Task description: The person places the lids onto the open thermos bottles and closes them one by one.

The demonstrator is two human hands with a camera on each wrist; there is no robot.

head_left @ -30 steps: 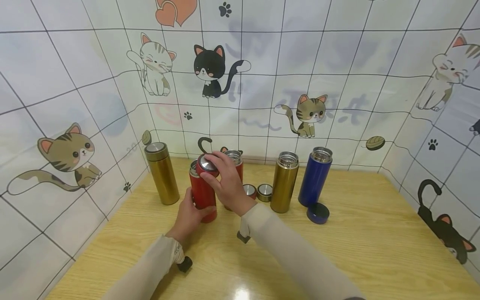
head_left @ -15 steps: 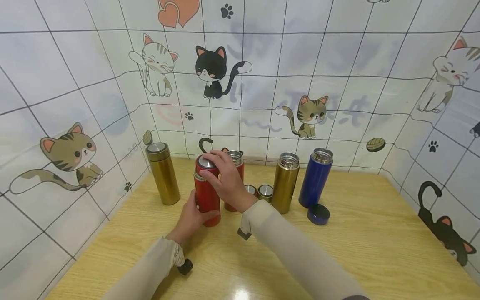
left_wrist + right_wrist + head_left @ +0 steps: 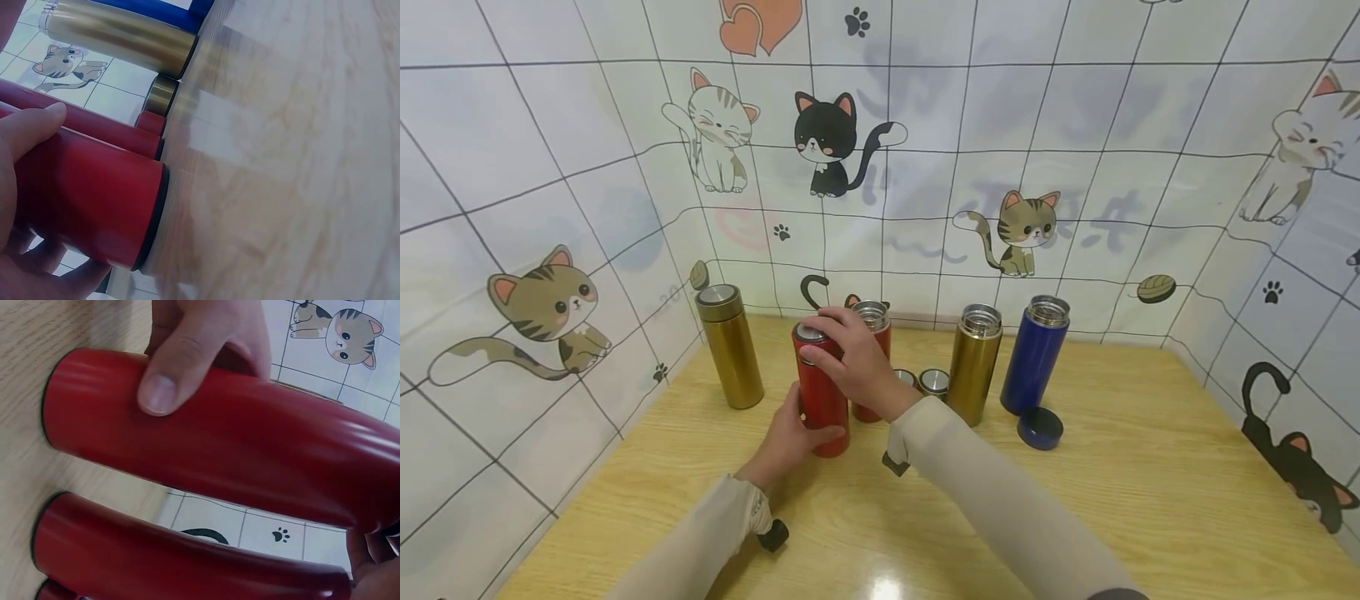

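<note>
A red thermos bottle (image 3: 823, 408) stands upright on the table, its dark base on the wood in the left wrist view. Low on its body, my left hand (image 3: 784, 442) grips it, thumb across the front. My right hand (image 3: 859, 362) holds the red cap with a silver top (image 3: 808, 332) over the bottle's mouth, fingers around the cap's rim. How far the cap is screwed down is hidden by the fingers. Just behind my right hand stands a second red bottle (image 3: 867, 412), uncapped. In the right wrist view the held red bottle (image 3: 250, 437) lies beside that other one (image 3: 169, 556).
A capped gold bottle (image 3: 730, 350) stands at left. An uncapped gold bottle (image 3: 974, 367) and an uncapped blue bottle (image 3: 1035, 354) stand at right. A gold cap (image 3: 934, 382), a red cap (image 3: 907, 377) and a blue cap (image 3: 1040, 427) lie on the table (image 3: 1135, 467).
The cap was tilted at the red bottle's mouth, then came level on it and now sits lower. The bottle has shifted slightly right and nearer, with both hands still on it.
</note>
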